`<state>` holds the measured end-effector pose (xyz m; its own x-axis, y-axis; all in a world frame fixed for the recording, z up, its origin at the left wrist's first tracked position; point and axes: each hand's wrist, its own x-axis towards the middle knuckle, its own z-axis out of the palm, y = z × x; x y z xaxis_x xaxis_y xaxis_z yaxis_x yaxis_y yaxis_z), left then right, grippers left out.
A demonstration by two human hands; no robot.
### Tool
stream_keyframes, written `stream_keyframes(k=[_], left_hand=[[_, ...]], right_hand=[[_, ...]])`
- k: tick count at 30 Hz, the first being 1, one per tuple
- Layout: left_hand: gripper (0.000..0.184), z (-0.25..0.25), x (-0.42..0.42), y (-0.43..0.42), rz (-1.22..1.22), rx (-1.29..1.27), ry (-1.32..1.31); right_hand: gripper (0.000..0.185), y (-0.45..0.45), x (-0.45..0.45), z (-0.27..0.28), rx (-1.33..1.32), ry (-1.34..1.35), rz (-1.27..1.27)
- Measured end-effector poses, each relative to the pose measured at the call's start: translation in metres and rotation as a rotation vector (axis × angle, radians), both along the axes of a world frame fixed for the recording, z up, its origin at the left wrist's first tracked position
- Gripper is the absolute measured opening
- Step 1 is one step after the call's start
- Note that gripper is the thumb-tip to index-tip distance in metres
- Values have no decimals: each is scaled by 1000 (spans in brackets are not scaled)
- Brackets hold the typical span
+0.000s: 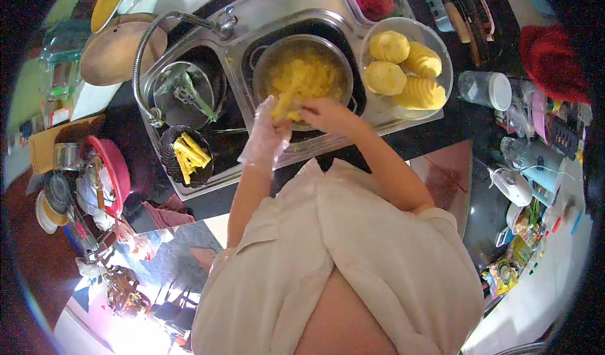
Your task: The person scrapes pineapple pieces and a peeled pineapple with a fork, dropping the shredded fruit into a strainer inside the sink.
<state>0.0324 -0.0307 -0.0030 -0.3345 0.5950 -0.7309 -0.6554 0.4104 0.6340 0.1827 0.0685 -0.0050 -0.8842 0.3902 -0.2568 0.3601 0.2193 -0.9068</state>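
My left hand [270, 131], in a clear plastic glove, is closed on a long yellow pineapple strip [287, 100] at the near rim of a metal bowl [257, 71]. My right hand [324, 114] is bare and reaches over the same rim from the right. Its fingers are pinched together beside the strip; what lies between them is too small to make out. Yellow pineapple pieces [309, 71] fill the bowl, which sits in the right sink basin. To the left, a black basket [167, 142] holds several pineapple strips [190, 157].
Several peeled pineapples [386, 77] lie in a clear tub [449, 71] on the drainboard. Behind it stands a box with red contents [374, 0]. The curved faucet [142, 58] arches over the left basin, which holds a metal lid-like dish [165, 90]. A jar [485, 90] stands right.
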Motion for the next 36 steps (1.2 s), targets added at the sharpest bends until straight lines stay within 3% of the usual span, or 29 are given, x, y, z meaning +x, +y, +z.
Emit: stream_keyframes(k=[2,4,7,10,13,15,16,17,19,21,25,27,30,31,32,34,36], left_hand=[[18,7,-15,0,101,75,-468],[19,16,-20,4,16,106,-386],[20,23,-24,12,94,72,-327],[21,20,-32,11,91,49,-357],[20,20,-35,9,21,151,-450],[20,26,-33,11,28,87,-381],[20,26,-33,12,27,87,-381],[22,26,-35,14,-64,76,-327],[24,25,-37,17,-154,67,-270],[28,22,-37,19,-140,5,-202],[32,19,-43,21,-122,65,-314],[37,17,-42,19,91,307,-399],[39,11,-18,25,73,114,-213],[38,-17,-13,26,63,145,-206],[38,-20,-4,29,69,141,-208],[36,-23,12,32,-158,87,-105],[35,-29,12,31,-143,76,-113]], right_hand=[[40,15,5,10,85,-117,-256],[40,23,4,5,83,-131,-308],[41,27,6,-4,265,-254,-392],[45,28,6,4,297,-356,-470],[40,28,3,-23,240,-365,-602],[35,32,-3,-27,-164,-8,-735],[35,31,-2,-28,-164,-8,-736],[31,32,-6,5,-344,128,-751],[27,34,-10,20,-524,268,-757],[25,41,-11,14,-469,150,-588],[23,41,-5,15,-507,146,-615],[20,38,-1,17,-789,141,-705],[17,29,-3,3,-700,71,-827],[17,24,-5,-2,-702,66,-823],[18,19,-8,-4,-614,58,-803],[19,6,-10,-25,-526,47,-779],[29,2,-17,-34,-290,91,-712]])
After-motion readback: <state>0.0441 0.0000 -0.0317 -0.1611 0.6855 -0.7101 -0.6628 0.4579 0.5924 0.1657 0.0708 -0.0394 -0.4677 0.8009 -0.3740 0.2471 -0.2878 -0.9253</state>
